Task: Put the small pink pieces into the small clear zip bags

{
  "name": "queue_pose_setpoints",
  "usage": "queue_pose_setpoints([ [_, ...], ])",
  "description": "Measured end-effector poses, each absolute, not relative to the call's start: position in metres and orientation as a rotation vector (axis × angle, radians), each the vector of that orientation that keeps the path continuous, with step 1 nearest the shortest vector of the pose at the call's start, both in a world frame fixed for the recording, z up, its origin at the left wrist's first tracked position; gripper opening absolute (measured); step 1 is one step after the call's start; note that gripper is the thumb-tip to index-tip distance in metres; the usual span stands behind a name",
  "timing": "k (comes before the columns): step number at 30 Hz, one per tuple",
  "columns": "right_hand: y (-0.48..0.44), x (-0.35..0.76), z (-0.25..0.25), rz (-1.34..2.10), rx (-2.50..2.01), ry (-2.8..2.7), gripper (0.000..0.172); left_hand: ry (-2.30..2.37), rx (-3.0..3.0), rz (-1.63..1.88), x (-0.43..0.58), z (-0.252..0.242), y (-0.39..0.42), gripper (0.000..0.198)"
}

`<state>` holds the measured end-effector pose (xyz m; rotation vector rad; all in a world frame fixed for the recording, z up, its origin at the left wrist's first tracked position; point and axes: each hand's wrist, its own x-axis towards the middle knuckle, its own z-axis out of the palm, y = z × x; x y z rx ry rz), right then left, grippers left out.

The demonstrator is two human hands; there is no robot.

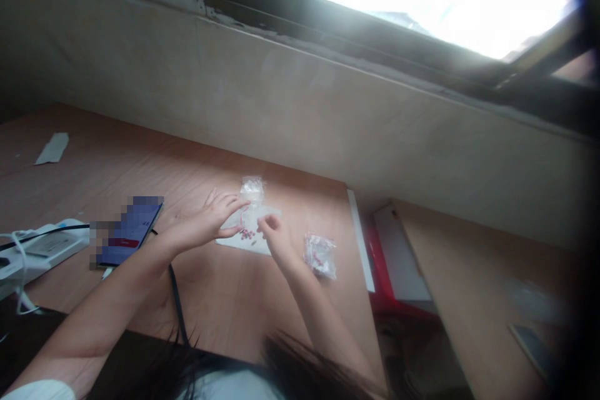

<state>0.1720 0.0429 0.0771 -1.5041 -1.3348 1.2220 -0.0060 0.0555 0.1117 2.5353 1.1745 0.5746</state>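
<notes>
The left hand (224, 215) gapes wide at ten o'clock of small, round, reddish beads (246, 235) lying on a flat white sheet (239, 245); the right hand (274, 234), at three, curls narrow, its grip too blurred to tell. A crinkled clear plastic bag (252, 188) lies at twelve.

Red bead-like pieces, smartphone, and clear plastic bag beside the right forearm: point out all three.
Red bead-like pieces (247, 234): head view, middle of the small cluster.
Smartphone (131, 232): head view, middle of the screen.
Clear plastic bag (320, 256): head view, middle of its crinkled upper face.
</notes>
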Motion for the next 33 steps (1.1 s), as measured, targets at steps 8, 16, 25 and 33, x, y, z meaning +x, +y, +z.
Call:
queue_pose_setpoints([
  [8,0.022,0.173,0.017,0.725,-1.607,-1.826,0.014,1.201,2.582,0.304,-0.017,0.072,0.053,0.043],
  [16,0.024,0.173,0.017,0.679,-1.627,-1.769,0.013,1.201,2.540,0.328,-0.023,0.051,0.053,0.045],
  [25,0.025,0.166,0.061,0.999,-1.437,-1.604,0.011,1.187,2.440,0.346,-0.011,0.065,0.044,0.043],
  [33,0.033,0.160,0.069,1.098,-1.396,-1.599,0.017,1.185,2.439,0.404,-0.007,0.074,0.042,0.044],
])
